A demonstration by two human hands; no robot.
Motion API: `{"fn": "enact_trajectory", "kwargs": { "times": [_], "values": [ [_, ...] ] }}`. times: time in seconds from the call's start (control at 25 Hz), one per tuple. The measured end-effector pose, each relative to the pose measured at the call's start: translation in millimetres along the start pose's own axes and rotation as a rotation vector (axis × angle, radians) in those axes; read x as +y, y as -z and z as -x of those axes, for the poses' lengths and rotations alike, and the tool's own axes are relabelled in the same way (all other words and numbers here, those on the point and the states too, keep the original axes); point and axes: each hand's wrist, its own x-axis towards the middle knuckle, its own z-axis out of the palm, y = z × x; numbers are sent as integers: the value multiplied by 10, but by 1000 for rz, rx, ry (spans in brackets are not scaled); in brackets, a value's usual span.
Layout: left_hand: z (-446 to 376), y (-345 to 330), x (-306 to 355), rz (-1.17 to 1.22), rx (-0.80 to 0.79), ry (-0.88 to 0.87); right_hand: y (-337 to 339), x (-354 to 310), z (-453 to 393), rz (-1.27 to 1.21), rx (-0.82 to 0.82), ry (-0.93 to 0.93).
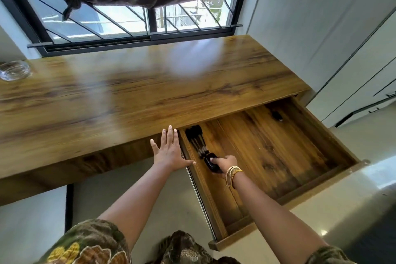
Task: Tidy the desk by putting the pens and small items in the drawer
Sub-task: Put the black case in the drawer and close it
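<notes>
Step in hand: the right hand (225, 162) is down inside the open drawer (334, 135), setting a small black case (212, 165) at the near end of the pens (196, 139).
Right fingers: curled around the black case, thumb on top, holding it low against the drawer's left wall; how firm the hold is I can't say, the hand is a bit blurred.
Left hand: the left hand (170, 149) is spread flat with fingers wide, holding nothing, thumb resting by the drawer's left side rail, fingertips at the table (128, 92) edge.
Pens: a dark bundle lying lengthwise along the drawer's left side, running from under the table edge toward the case.
Other item: one small dark thing (277, 116) sits alone at the far right of the drawer, too small to name.
Table top: bare wood apart from a glass dish (14, 69) at the far left corner.
How to do it well: I'd say lower the case flat onto the drawer floor just beside the pen ends, without nudging them out of line, and release only when it is seated.
Watch for: the left thumb near the rail; clear it before the drawer slides shut.
Progress: looks close to finished.
</notes>
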Motion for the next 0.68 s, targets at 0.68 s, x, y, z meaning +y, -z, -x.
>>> {"fn": "enact_trajectory", "kwargs": {
  "times": [0.68],
  "values": [
    [-25, 40, 49, -13, -73, 55, 15, 454, -251, 310, 245, 32]
  ]
}}
